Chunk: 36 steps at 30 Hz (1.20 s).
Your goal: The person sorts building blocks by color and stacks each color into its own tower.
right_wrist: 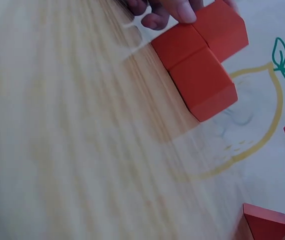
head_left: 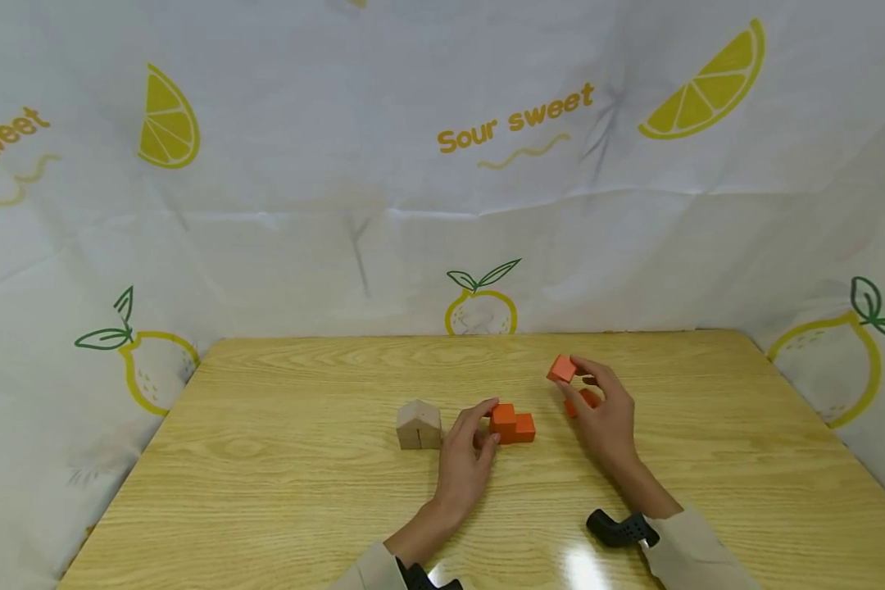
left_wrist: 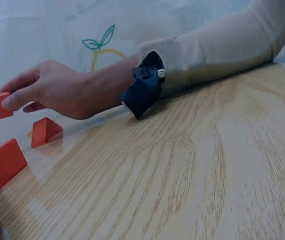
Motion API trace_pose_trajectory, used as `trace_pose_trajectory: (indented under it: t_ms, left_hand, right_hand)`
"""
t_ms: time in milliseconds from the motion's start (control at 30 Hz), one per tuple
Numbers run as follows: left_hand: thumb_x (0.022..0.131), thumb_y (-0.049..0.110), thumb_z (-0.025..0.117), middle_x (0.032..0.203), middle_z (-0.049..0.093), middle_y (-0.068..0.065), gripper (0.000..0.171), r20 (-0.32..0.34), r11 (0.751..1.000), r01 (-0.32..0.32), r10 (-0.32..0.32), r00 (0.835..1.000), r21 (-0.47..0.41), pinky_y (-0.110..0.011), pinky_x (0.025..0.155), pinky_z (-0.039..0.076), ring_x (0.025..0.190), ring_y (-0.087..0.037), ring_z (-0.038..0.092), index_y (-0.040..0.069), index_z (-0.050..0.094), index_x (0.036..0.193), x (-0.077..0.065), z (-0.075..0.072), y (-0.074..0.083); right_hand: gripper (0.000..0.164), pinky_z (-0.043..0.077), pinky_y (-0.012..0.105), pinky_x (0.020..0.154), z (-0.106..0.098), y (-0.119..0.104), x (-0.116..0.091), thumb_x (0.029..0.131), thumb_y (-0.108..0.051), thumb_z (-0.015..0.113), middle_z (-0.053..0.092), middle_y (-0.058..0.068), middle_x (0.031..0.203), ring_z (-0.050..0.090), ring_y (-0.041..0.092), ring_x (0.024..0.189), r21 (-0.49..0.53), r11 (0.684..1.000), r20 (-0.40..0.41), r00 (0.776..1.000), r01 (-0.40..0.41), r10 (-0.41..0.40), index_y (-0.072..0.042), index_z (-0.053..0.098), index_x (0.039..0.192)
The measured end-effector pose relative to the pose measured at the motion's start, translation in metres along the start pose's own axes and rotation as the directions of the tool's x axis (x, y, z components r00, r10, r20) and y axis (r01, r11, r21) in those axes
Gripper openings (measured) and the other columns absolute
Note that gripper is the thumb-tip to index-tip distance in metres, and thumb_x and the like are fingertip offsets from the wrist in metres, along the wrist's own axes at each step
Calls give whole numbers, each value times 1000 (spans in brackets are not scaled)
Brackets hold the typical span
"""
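My right hand (head_left: pixel 609 419) pinches a red cube (head_left: pixel 561 369) between thumb and fingers, raised above the table. Below it, partly hidden by that hand, a red triangular block (head_left: pixel 581 403) stands on the tabletop; the left wrist view shows its sloped face (left_wrist: pixel 47 133). To the left, red blocks (head_left: pixel 503 419) form a step: two sit side by side and one is stacked on the left one. My left hand (head_left: pixel 463 469) holds this step from its left side, thumb in front and index finger behind. The right wrist view shows the thumb against the blocks (right_wrist: pixel 205 82).
Left of my left hand stands a small house shape of plain wooden blocks (head_left: pixel 419 426) with a peaked top. The wood-grain table (head_left: pixel 280 492) ends at a white lemon-print cloth (head_left: pixel 302 270) behind and at the sides. Black wrist devices (head_left: pixel 623 529) sit at both sleeves.
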<state>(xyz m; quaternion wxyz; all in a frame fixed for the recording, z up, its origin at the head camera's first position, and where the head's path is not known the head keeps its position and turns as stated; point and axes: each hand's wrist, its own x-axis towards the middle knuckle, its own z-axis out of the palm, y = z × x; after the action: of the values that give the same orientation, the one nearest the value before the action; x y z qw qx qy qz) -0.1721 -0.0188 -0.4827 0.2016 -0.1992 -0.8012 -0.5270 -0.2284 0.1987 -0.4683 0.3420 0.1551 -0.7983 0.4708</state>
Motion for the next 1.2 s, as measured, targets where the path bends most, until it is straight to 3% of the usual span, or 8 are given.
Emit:
trace_pose_trajectory:
  t_ms: [233,400,700,867,1200]
  left_hand:
    - [87,-3,66,119,58,-4,50,-5,1000,-12,12,1000,8,-21,59,43,69,-10,47,11,53,134,0,-1,2]
    - [87,-4,67,119,58,-4,51,0,1000,-10,10,1000,21,-22,60,44,69,-9,48,10,53,134,1,-2,2]
    - [87,-4,66,119,58,-4,51,7,1000,-5,4,1000,21,-22,60,44,70,-11,49,11,52,134,1,-2,3]
    - [87,-4,66,120,58,-3,53,10,1000,3,-3,1000,21,-22,61,45,70,-11,49,12,51,135,2,-2,2]
    - [86,-4,67,120,58,-2,54,2,1000,5,-5,1000,30,-21,60,45,69,-8,49,11,51,135,1,0,-2]
  right_hand:
    - [48,48,19,75,-4,-26,-4,75,20,69,60,22,108,57,16,92,93,995,98,994,47,-56,8,59,121]
    - [45,48,16,74,-7,-43,-7,76,20,67,59,25,110,58,15,86,129,991,211,975,44,-70,12,58,120]
    - [48,49,28,79,-2,-18,-18,76,17,70,61,14,115,57,14,98,236,971,348,931,27,-111,6,60,122]
    - [45,49,27,79,-1,-15,-20,80,12,69,61,11,117,57,14,99,253,967,393,912,17,-119,6,59,124]
    - [47,53,29,72,1,-15,-22,80,12,70,61,14,117,60,21,92,239,971,418,903,-2,-101,4,59,124]
